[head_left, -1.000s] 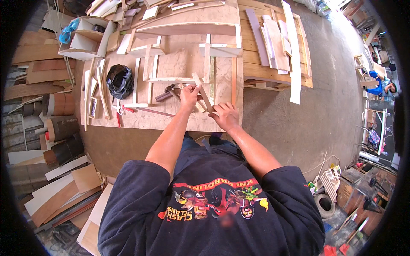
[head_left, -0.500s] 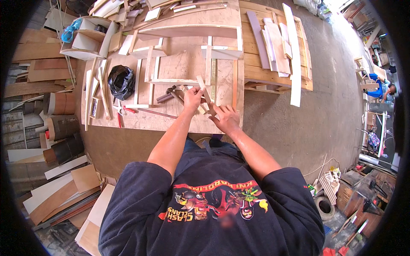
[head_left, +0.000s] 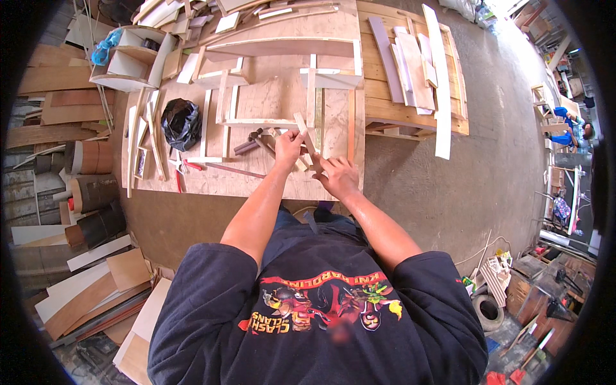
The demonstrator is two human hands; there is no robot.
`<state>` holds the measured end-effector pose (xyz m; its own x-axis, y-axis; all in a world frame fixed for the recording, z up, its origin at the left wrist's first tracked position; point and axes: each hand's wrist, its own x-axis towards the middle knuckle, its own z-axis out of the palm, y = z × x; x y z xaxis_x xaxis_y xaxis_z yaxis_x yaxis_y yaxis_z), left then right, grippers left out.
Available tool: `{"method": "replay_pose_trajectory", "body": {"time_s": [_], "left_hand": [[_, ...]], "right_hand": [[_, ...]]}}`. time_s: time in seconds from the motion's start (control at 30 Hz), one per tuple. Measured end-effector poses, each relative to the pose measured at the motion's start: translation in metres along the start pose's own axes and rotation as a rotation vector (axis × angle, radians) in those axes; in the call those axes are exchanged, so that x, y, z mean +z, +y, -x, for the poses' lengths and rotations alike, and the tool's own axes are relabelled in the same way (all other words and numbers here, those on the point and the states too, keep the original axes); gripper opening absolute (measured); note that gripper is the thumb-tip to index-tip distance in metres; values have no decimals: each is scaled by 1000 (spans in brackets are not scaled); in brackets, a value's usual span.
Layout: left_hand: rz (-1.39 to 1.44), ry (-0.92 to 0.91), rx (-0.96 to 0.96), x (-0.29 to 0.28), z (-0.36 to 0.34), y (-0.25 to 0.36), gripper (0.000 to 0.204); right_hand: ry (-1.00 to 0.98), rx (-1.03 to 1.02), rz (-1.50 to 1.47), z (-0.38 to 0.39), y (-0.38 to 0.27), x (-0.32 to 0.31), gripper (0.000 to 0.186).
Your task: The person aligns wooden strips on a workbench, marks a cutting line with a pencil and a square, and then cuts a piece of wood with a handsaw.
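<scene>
In the head view, my left hand (head_left: 290, 147) grips a short wooden strip (head_left: 301, 125) near its middle, above the front part of the plywood workbench (head_left: 218, 183). My right hand (head_left: 338, 177) has its fingers closed on the strip's lower end; the exact grip is partly hidden. A hammer (head_left: 256, 135) lies just left of my left hand, beside brownish short pieces. More thin wood pieces lie under my hands. Beyond them stands a light wooden frame (head_left: 260, 122) of joined strips and boards.
A black plastic bag (head_left: 181, 123) and red-handled pliers (head_left: 192, 165) lie on the bench's left. Loose strips (head_left: 153, 138) and a curved shelf unit (head_left: 136, 56) sit farther left. Boards (head_left: 414, 70) rest on a slatted wooden table at right. A person (head_left: 581, 130) is far right.
My hands and the strip stay almost in place, with only a slight shift of the right fingers. The far person at right has come further into view.
</scene>
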<state>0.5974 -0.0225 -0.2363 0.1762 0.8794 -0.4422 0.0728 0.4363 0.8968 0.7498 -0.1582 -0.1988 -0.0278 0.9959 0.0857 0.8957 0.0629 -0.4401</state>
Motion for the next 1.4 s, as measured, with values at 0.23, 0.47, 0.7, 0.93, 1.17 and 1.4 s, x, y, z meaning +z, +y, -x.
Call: {"method": "replay_pose_trajectory", "body": {"time_s": [0.23,0.47,0.7,0.93,1.17,1.4], "left_hand": [[-63,59,-30,6,4,9,38],[-99,53,-7,4,-2,5,40],[-144,88,-5,9,2,12,39],[-119,111,19,7,0,12,36],[-126,114,37,6,-2,11,36],[-143,108,-3,5,-1,8,41]], "right_hand": [[-33,18,-9,0,-1,-5,62],[-62,36,-14,-2,-1,-7,65],[-2,5,-101,1,13,0,62],[30,-4,-114,0,16,7,43],[27,-12,-75,-1,11,0,39],[21,28,-48,-2,8,0,40]]}}
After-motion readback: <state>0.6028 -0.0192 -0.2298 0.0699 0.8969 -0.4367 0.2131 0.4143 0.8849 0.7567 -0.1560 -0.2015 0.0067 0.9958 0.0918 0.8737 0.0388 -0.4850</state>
